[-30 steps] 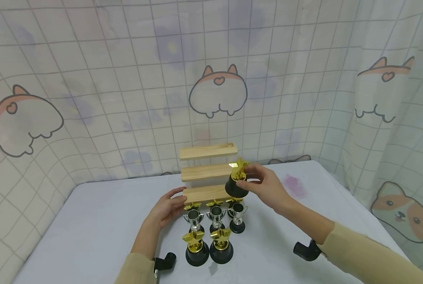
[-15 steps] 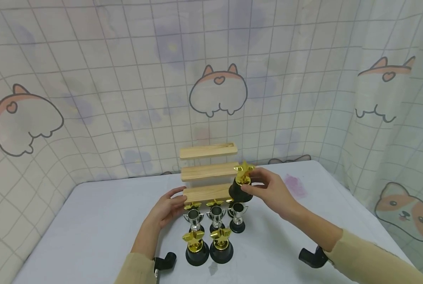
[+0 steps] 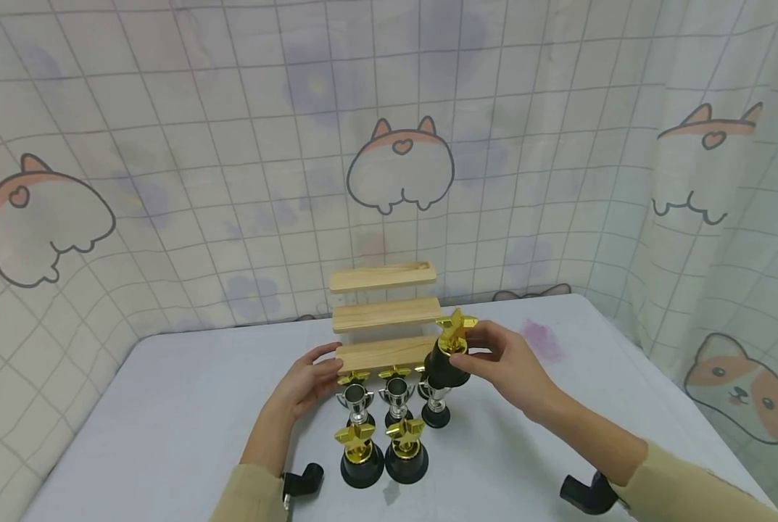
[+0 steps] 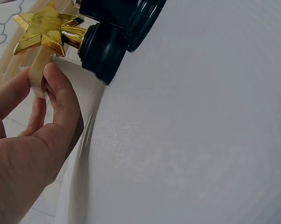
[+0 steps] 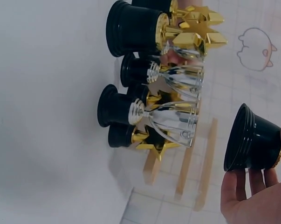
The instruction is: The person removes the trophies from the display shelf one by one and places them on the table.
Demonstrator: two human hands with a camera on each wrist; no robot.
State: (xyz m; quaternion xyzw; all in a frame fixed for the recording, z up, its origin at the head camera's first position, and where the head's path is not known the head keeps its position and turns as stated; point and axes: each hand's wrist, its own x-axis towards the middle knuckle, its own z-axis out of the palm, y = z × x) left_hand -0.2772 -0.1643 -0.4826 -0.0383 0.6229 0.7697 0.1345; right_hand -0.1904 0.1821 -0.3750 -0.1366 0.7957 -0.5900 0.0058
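Observation:
My right hand point(image 3: 509, 366) holds a gold star trophy with a black base point(image 3: 446, 371) in the air, just above the rightmost silver cup trophy point(image 3: 436, 406) in the head view. In the right wrist view, the held trophy's black base point(image 5: 257, 140) hangs apart from the standing trophies. At the left end of the lowest wooden board point(image 3: 382, 355), my left hand point(image 3: 307, 384) grips it. The left wrist view shows thumb and fingers around that board's end point(image 4: 37, 80), beside a standing star trophy point(image 4: 42, 30).
Two star trophies point(image 3: 362, 467) stand in front of a row of silver cups point(image 3: 398, 395). Smaller gold star trophies point(image 3: 354, 378) stand behind the cups, partly hidden. Two more wooden boards point(image 3: 385, 315) rise behind in steps. A patterned curtain point(image 3: 265, 181) backs the white table point(image 3: 186, 406).
My right hand has moved toward me and slightly right, lowering the star trophy from beside the boards to over the right silver cup. The left hand has stayed in place.

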